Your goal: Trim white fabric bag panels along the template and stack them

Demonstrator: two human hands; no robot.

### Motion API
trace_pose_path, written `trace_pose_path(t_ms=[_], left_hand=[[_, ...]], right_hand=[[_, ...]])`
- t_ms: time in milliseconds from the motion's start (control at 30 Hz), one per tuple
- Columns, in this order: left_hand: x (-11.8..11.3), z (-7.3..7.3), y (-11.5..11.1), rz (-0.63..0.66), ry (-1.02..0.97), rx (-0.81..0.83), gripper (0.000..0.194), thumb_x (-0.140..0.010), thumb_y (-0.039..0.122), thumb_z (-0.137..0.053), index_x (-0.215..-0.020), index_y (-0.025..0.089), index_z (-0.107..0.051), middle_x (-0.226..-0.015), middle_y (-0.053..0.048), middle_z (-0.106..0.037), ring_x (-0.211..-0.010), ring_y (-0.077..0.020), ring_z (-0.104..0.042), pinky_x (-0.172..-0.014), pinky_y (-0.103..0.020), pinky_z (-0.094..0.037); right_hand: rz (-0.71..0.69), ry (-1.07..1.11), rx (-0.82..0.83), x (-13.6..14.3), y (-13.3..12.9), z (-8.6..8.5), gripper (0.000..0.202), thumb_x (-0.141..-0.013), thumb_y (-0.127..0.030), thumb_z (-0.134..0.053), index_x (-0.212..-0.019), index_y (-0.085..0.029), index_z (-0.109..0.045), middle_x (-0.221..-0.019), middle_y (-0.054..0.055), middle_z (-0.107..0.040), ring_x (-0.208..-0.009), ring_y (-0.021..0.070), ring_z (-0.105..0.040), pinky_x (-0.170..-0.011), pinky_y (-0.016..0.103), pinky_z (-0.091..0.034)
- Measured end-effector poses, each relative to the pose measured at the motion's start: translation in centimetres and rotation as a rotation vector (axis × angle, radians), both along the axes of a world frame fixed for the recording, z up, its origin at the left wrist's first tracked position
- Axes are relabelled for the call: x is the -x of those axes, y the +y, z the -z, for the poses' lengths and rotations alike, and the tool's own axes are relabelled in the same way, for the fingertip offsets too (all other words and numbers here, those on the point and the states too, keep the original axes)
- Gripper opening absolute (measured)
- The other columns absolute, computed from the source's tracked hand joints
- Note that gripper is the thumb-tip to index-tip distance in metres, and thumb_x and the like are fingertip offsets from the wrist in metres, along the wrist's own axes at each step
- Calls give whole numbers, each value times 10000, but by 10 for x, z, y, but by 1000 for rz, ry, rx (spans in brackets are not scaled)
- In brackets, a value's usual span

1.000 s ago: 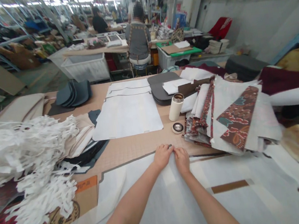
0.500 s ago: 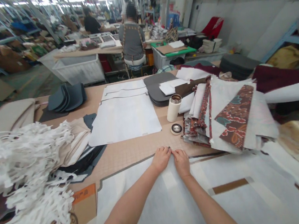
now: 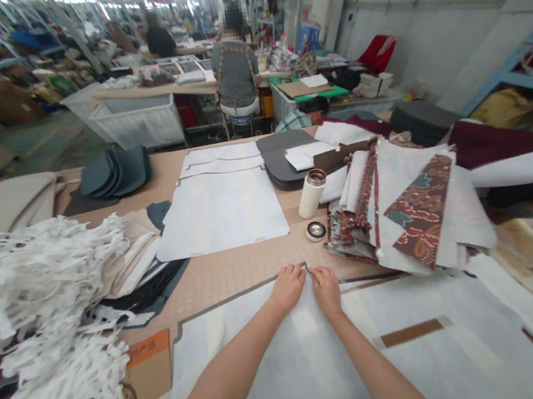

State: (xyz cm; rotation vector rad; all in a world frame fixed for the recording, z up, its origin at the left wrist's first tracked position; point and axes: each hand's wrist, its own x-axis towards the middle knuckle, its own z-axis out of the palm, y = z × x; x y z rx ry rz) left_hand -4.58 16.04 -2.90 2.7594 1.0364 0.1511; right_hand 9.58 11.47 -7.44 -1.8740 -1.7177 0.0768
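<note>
A large white fabric panel [image 3: 287, 365] with a dark grey edge lies across the near side of the table. My left hand [image 3: 289, 287] is closed at its far edge, fingertips curled on the grey border. Just to the right, my right hand [image 3: 325, 288] pinches the same border with thumb and fingers. A short corner of dark edging shows in the narrow gap between the hands. Both palms face down, and my fingers hide part of the border. Beyond the hands lies another white panel [image 3: 222, 211], flat, with dark lines across its upper part.
An open cream flask [image 3: 312, 194] stands near its lid [image 3: 315, 230]. Patterned fabric pieces [image 3: 418, 213] are piled to the right. White strips [image 3: 39, 285] heap at the left, by dark curved pieces [image 3: 117, 172]. A person [image 3: 234, 67] sits at a farther table.
The right hand has shifted slightly right, and more of the dark edging shows between the hands. The left hand stays at nearly the same spot. The camera view has moved a little.
</note>
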Motion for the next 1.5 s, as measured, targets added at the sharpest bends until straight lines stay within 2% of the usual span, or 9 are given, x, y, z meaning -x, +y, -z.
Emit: trace_pose_path(t_ms=[233, 433, 567, 900, 1033, 1200, 1333, 1500], left_hand=[[-3, 0, -1, -43, -10, 8, 279, -912, 170, -326, -1121, 142, -509, -1062, -103, -551, -983, -218, -474, -823, -356, -395], [-3, -3, 4, -19, -17, -17, 348, -917, 205, -331, -1255, 189, -412, -1097, -96, -542, -966, -217, -486, -822, -356, -401], [-7, -6, 9, -30, 24, -5, 315, -912, 214, -338, -1200, 172, -458, -1058, -98, -541, -956, -225, -487, -799, -361, -411], [-6, 3, 7, -30, 40, -55, 341, -894, 172, -350, -1226, 136, -417, -1095, -97, -526, -974, -221, -463, -821, -349, -396], [-8, 0, 12, 3, 76, -76, 325, -892, 168, -351, -1203, 119, -435, -1059, -94, -538, -956, -225, -466, -789, -348, -390], [-7, -5, 18, 109, 79, -114, 271, -908, 178, -328, -1114, 134, -498, -1121, -99, -519, -985, -216, -449, -814, -359, -355], [-4, -3, 22, 173, 39, -95, 270, -923, 212, -325, -1125, 166, -499, -1091, -73, -540, -987, -198, -445, -820, -343, -336], [-1, 0, 23, 191, 5, -83, 288, -931, 249, -327, -1162, 198, -491, -1124, -57, -541, -1000, -193, -447, -832, -344, -318]], right_hand=[[-12, -114, 6, 3, -1, -2, 282, -850, -129, -433, -1008, -210, -652, -870, 66, -587, -791, 199, -472, -711, 308, -357], [-16, -255, 30, 7, -4, -7, 244, -852, -119, -451, -968, -211, -645, -873, 66, -593, -764, 209, -461, -671, 319, -335], [-20, -279, 10, 8, -4, -8, 268, -854, -101, -436, -997, -205, -638, -880, 72, -593, -777, 214, -464, -674, 325, -346], [-11, -276, 5, 9, -4, -7, 328, -834, -86, -466, -1096, -223, -608, -867, 65, -579, -777, 204, -463, -680, 316, -362], [-26, -237, -22, 4, -3, -4, 313, -854, -95, -406, -1077, -189, -604, -880, 82, -581, -790, 207, -476, -705, 329, -392], [-93, -101, -120, -13, -11, -3, 293, -908, -181, -316, -1060, -157, -566, -922, 97, -575, -875, 206, -497, -784, 344, -425], [-156, -184, -98, -20, -18, -7, 274, -917, -195, -334, -971, -166, -602, -896, 87, -558, -831, 195, -485, -770, 325, -423], [-167, -215, -102, -18, -20, -7, 244, -910, -175, -382, -1006, -166, -606, -903, 83, -554, -834, 191, -480, -774, 317, -419]])
